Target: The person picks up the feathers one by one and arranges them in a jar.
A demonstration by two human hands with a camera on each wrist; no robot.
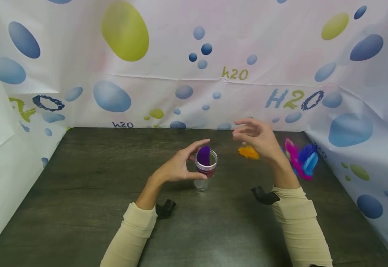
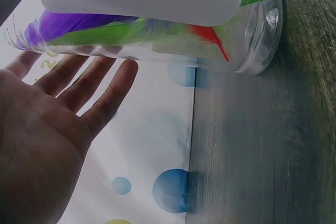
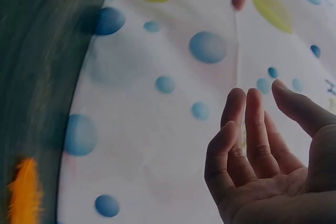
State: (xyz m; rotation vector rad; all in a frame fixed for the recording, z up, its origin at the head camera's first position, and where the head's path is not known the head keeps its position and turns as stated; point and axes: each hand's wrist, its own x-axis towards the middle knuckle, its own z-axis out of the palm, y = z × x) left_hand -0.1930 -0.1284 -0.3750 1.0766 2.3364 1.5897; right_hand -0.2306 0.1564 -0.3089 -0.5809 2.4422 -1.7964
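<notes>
My left hand (image 1: 176, 166) holds a clear jar (image 1: 200, 184) that stands upright on the table, thumb at the near side and fingers round the far side. Through its wall in the left wrist view show a purple feather (image 2: 79, 24), a green feather (image 2: 100, 36) and a red feather (image 2: 209, 36). The purple one reaches up to the open mouth of the jar. Right of the jar, my right hand (image 1: 258, 136) is raised above the table, fingers loosely bent and holding nothing. An orange feather (image 1: 248, 152) lies on the table just below it.
At the table's right edge lies a bunch of feathers, with a pink feather (image 1: 292, 154) and a blue feather (image 1: 310, 163) among them. A white printed sheet (image 1: 167, 55) rises behind and beside the dark table (image 1: 80, 207). Black straps hang at both wrists.
</notes>
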